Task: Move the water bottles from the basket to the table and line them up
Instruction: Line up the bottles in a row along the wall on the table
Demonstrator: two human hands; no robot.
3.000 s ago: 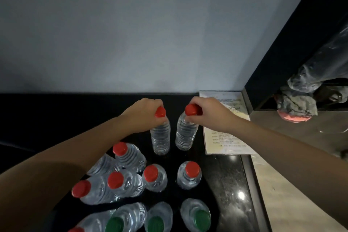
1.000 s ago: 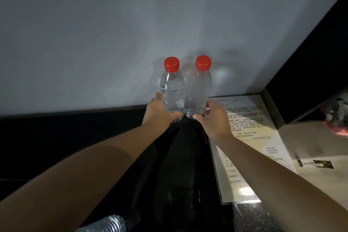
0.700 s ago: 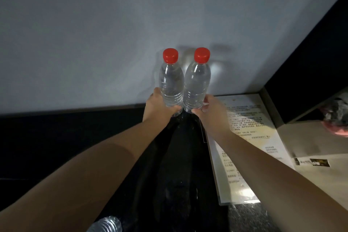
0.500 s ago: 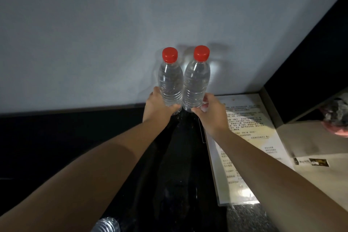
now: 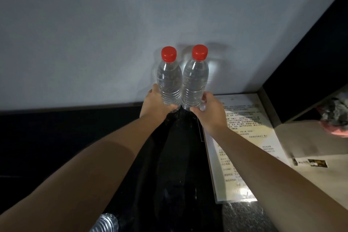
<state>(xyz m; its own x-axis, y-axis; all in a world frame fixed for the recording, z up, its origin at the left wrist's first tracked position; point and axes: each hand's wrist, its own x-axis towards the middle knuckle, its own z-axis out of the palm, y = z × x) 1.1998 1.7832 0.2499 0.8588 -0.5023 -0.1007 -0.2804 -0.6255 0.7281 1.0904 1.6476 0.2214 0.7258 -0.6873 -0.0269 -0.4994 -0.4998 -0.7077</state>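
Observation:
Two clear water bottles with red caps stand upright side by side, touching, at the back of the black table [image 5: 180, 156] against the grey wall. My left hand [image 5: 155, 104] grips the base of the left bottle [image 5: 169, 79]. My right hand [image 5: 209, 111] grips the base of the right bottle [image 5: 194, 79]. At the bottom edge a part of another clear bottle [image 5: 105, 224] shows; the basket is out of view.
A printed white sheet [image 5: 243, 137] lies flat on the table to the right of the bottles. Beyond it is a beige counter [image 5: 310, 137] with a small dark label [image 5: 310, 163] and a grey and pink bundle [image 5: 337, 118].
Three seconds ago both hands held these bottles by the caps above the other bottles. They have carried them to the back wall, and in the last second the bottles came together and touching.

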